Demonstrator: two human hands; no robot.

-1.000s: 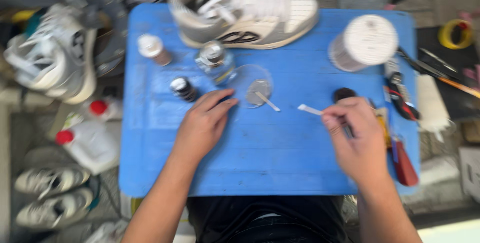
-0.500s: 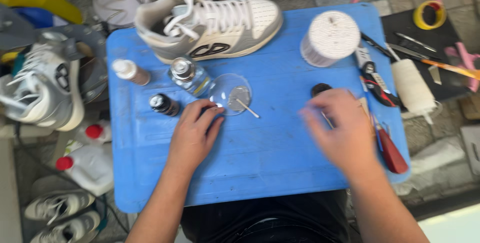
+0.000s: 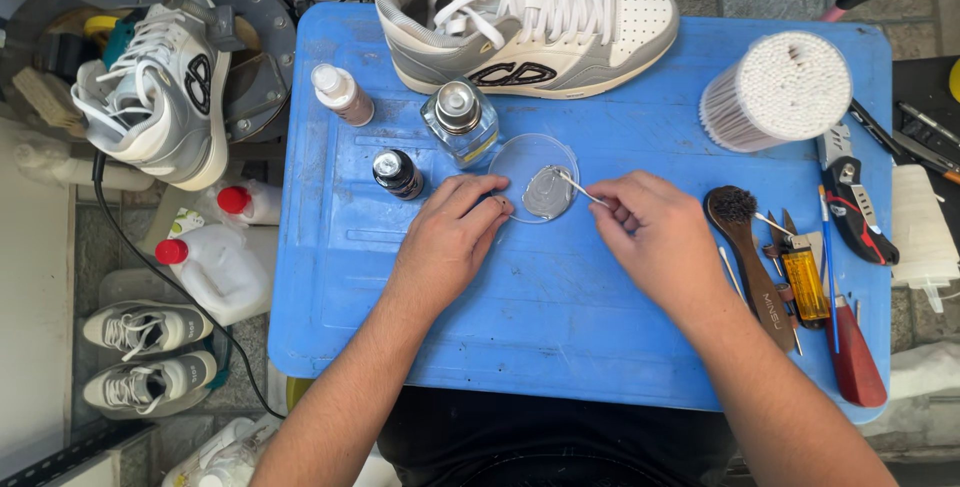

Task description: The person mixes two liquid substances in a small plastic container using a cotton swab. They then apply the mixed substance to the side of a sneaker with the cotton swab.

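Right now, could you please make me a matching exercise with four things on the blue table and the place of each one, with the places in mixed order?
Things:
1. clear dish
2. tub of cotton swabs
3. sneaker
4. small dark bottle

Places:
A. at the far edge of the blue table
B. left of the left hand
C. between the two hands, with grey paint in it
D. at the far right corner

Pairs: 1-C, 2-D, 3-A, 4-B
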